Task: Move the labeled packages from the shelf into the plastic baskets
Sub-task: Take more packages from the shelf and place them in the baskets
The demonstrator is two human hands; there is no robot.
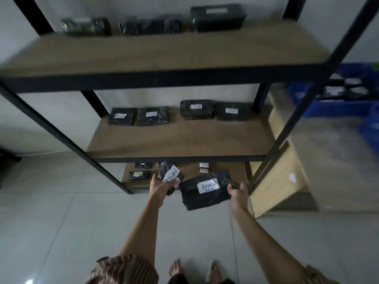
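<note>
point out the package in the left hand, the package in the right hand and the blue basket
small package [171, 174], head view, on its white label
large package [203, 193], head view, on its black wrap
blue basket [336, 108], head view, on its front wall

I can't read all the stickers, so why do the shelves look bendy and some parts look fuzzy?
Head view: the wide lens bows the black metal shelf frame near the edges; the blue plastic baskets on the right are smeared by blur; light is dim, so the top-shelf black wrapped packages look soft; only the white "Return" label near the right hand reads clearly.
</note>
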